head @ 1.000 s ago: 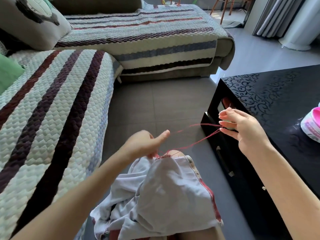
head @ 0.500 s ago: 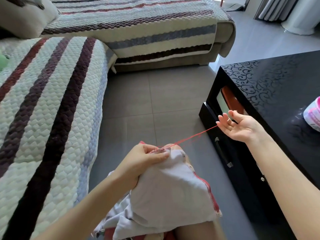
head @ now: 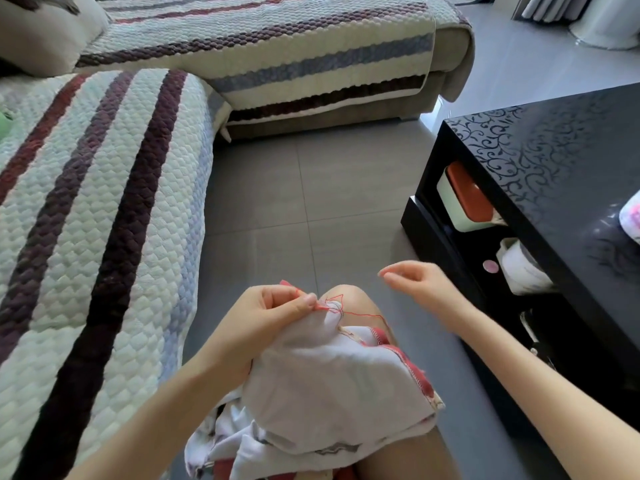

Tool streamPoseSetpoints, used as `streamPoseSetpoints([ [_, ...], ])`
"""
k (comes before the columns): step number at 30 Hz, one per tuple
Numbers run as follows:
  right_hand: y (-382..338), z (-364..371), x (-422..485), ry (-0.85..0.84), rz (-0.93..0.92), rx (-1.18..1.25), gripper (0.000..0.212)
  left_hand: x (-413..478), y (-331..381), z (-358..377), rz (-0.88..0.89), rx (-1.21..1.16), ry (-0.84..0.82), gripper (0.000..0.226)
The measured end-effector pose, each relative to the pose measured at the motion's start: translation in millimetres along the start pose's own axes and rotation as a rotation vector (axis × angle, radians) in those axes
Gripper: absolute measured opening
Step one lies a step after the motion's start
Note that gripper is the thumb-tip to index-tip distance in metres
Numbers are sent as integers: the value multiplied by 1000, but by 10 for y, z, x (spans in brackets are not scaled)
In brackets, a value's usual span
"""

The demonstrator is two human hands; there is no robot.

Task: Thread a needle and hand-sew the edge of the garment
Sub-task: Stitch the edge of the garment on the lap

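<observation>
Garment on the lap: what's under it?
The white garment drapes over a bare knee, which shows past its top edge; the thigh shows below its hem. The left hand pinches the top edge; any fingers underneath are covered.

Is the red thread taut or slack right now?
Slack. The thread lies in loose loops over the garment beside the left hand pinching it; no straight line runs to the right hand.

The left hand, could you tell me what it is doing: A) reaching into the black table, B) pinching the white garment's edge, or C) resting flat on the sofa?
B: the left hand pinches the white garment at its edge, where the red thread comes out.
</observation>
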State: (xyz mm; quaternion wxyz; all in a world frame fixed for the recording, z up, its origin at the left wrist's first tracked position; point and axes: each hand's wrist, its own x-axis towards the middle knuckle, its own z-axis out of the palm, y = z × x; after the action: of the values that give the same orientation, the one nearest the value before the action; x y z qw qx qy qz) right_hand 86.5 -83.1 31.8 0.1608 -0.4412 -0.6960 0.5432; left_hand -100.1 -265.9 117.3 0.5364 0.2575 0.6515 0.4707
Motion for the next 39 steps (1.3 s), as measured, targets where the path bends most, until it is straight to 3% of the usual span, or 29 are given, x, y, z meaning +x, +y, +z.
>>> streamPoseSetpoints([
  [2, -53, 125, -194, -134, -112, -24, 7, -21, 8, 22, 18, 25, 12, 33],
  [9, 13, 343, -480, -85, -313, -131, 23, -59, 23, 58, 44, 55, 54, 32],
  [11, -36, 374, -494, -80, -315, -98, 13, -63, 32, 61, 46, 77, 41, 34],
  [13, -160, 320, -467, -91, -213, 110, 12, -69, 41, 59, 36, 72, 23, 33],
  [18, -527, -150, -59, 96, -50, 626, 11, -129, 60, 68, 15, 45, -44, 48],
  [21, -727, -288, 271, 259, -40, 568, 19, -139, 73, 96, 32, 42, -47, 52],
  [24, -763, -372, 596, 523, 45, 485, 22, -150, 105, 141, 43, 20, -48, 36],
  [28, -634, -477, 843, 843, 196, 614, 29, -197, 84, 148, 68, 56, -35, 25],
  [30, -484, -493, 882, 890, 275, 571, 22, -231, 64, 144, 67, 56, -45, 24],
  [32, -366, -412, 844, 772, 279, 301, 11, -269, 56, 139, 78, 75, -48, 19],
  [34, -377, -278, 666, 590, 158, 43, 22, -294, 55, 136, 98, 87, -48, 13],
  [39, -875, 33, -286, -174, -274, 130, 25, -308, 61, 149, 206, 169, -46, 19],
])
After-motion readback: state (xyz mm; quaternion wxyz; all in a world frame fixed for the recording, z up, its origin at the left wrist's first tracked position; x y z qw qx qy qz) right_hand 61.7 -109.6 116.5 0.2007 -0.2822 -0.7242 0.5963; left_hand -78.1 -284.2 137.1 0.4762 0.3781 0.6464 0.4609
